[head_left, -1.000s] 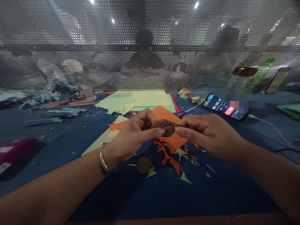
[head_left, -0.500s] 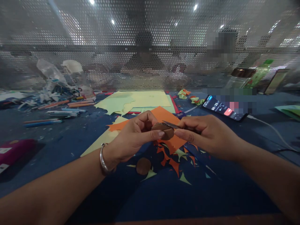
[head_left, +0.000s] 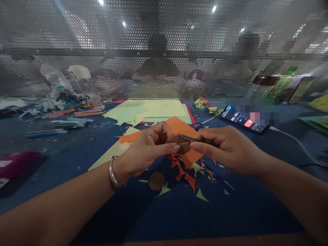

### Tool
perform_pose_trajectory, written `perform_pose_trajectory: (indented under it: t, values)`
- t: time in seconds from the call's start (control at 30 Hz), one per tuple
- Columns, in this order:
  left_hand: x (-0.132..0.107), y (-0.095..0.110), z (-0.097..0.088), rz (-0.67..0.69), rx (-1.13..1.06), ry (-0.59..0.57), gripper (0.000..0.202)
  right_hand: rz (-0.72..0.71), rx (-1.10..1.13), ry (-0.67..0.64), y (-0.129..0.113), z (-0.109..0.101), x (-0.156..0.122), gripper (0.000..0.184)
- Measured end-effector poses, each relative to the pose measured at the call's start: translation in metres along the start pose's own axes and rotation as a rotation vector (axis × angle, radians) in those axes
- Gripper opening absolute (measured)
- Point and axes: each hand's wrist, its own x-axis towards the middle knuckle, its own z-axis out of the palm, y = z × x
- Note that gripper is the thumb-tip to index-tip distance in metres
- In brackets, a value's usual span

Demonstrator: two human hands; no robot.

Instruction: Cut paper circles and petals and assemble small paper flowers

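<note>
My left hand (head_left: 151, 147), with a silver bangle at its wrist, pinches a brown round piece (head_left: 185, 148) between thumb and fingers. The piece is tilted, and part of it is hidden by the thumb. My right hand (head_left: 222, 147) grips a thin pointed metal tool (head_left: 187, 137), its tip lying over the top edge of the brown piece. Its handle is covered by my fingers, so its exact kind is unclear. Below my hands, a second brown disc (head_left: 156, 181) lies flat on the blue tabletop. Orange paper (head_left: 176, 124) and cut orange scraps (head_left: 190, 181) lie under and in front of my hands.
Pale green and yellow sheets (head_left: 164, 107) lie behind. Left are pens (head_left: 47, 134), a bottle (head_left: 84, 85) and a magenta case (head_left: 17, 165). On the right, a phone (head_left: 243, 119) has a white cable (head_left: 294, 138). A perforated metal screen (head_left: 115, 51) stands behind; people show through it.
Both hands stay almost in place, with the tool still at the brown piece's edge. At the far right edge, a yellowish sheet now shows above the green one.
</note>
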Motion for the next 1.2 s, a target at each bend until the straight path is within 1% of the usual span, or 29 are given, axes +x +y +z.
perform_pose_trajectory:
  t: [0.17, 0.27, 0.4, 0.47, 0.53, 0.63, 0.73, 0.83, 0.97, 1.1, 1.2]
  values:
    - [0.0, 0.0, -0.001, -0.015, 0.043, 0.005, 0.03, 0.001, -0.003, 0.006, -0.001, 0.001, 0.001, 0.039]
    - [0.001, -0.002, -0.002, -0.023, 0.058, 0.018, 0.031, 0.007, -0.012, 0.037, 0.0, 0.001, 0.002, 0.038]
    - [0.002, -0.005, -0.001, -0.085, 0.011, 0.047, 0.029, 0.089, -0.063, 0.089, 0.006, 0.002, 0.004, 0.043]
    - [0.003, -0.005, 0.0, -0.116, 0.008, 0.1, 0.034, 0.128, -0.109, 0.089, 0.01, 0.002, 0.005, 0.045]
    - [0.004, -0.004, 0.001, -0.1, 0.033, 0.191, 0.037, 0.16, -0.169, 0.065, 0.013, 0.004, 0.006, 0.045]
    - [0.004, -0.001, 0.002, -0.014, 0.092, 0.318, 0.031, 0.208, -0.284, -0.028, 0.015, 0.007, 0.009, 0.042]
    - [0.002, 0.002, 0.004, 0.051, 0.133, 0.374, 0.031, 0.254, -0.427, -0.152, 0.013, 0.012, 0.011, 0.039]
    - [-0.002, 0.004, 0.007, 0.072, 0.167, 0.358, 0.032, 0.273, -0.519, -0.231, 0.01, 0.016, 0.011, 0.038]
    - [-0.006, 0.003, 0.01, 0.019, 0.233, 0.292, 0.029, 0.277, -0.607, -0.305, 0.005, 0.021, 0.007, 0.034]
    - [-0.005, 0.0, 0.011, -0.011, 0.329, 0.246, 0.028, 0.268, -0.676, -0.332, -0.002, 0.025, 0.005, 0.03]
    - [-0.003, -0.004, 0.01, -0.013, 0.319, 0.214, 0.027, 0.267, -0.705, -0.339, -0.008, 0.026, 0.004, 0.029]
